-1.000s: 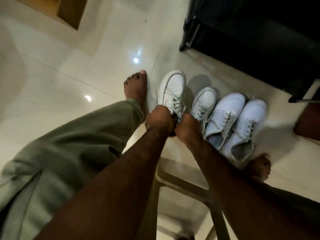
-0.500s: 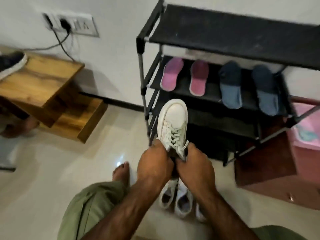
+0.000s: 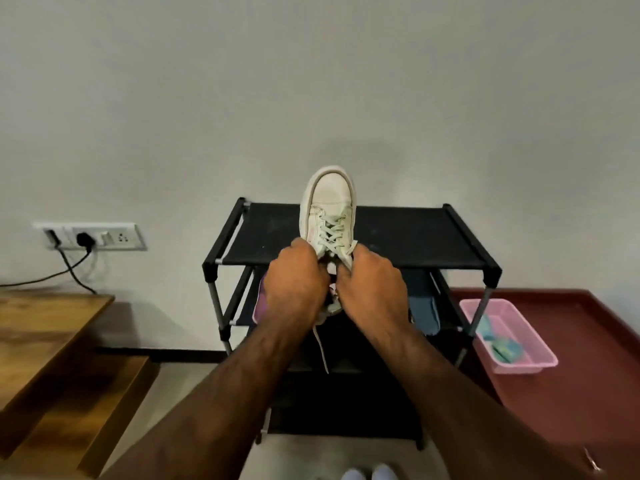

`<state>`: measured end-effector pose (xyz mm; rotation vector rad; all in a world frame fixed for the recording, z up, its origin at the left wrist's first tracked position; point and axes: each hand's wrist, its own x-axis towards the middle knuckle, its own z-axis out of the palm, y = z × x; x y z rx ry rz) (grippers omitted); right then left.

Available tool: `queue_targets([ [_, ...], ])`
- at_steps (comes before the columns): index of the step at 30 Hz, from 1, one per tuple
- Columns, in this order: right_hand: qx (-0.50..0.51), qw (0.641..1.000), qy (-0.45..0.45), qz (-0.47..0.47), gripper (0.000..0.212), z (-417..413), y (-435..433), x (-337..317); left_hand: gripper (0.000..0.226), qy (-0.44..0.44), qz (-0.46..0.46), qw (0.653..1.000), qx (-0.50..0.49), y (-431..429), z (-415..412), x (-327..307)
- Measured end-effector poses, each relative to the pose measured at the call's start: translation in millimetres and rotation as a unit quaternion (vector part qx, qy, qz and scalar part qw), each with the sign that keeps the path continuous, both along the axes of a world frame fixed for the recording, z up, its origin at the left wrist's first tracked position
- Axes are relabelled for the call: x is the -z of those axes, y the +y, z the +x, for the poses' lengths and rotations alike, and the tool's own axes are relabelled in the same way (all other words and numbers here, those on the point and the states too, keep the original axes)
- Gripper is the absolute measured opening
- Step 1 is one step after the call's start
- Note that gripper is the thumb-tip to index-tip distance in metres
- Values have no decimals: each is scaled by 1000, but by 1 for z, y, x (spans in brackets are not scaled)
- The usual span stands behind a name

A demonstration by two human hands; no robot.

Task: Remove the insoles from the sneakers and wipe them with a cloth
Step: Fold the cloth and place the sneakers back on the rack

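A white sneaker [image 3: 329,206] with pale laces is held up in front of me, toe pointing away and upward. My left hand [image 3: 294,285] grips the left side of its collar and my right hand [image 3: 372,289] grips the right side, fingers curled around the opening. One lace end dangles below the hands. The inside of the shoe and its insole are hidden behind my hands. Toes of two more white sneakers [image 3: 369,474] show at the bottom edge on the floor.
A black shoe rack [image 3: 408,237] stands against the wall ahead, pink and blue insoles partly visible on its shelf. A pink basket [image 3: 509,334] with teal cloths sits on a maroon surface [image 3: 571,393] at right. Wooden steps [image 3: 45,341] and a wall socket [image 3: 90,235] are at left.
Both hands lifted the sneaker from the floor up to rack-top height. My view tilted up from the floor to the wall; the other sneakers dropped to the bottom edge.
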<state>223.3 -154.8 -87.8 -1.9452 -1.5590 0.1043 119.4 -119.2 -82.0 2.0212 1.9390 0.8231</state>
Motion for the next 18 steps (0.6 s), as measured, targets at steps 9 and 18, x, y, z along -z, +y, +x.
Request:
queue_targets([
  [9,-13,982,179,-68,22,23,52,8,23,-109,-75,991,8,48,-15,6],
  [18,-163,932,276,-168,24,40,50,-23,42,-36,-53,997,34,55,2,-21],
])
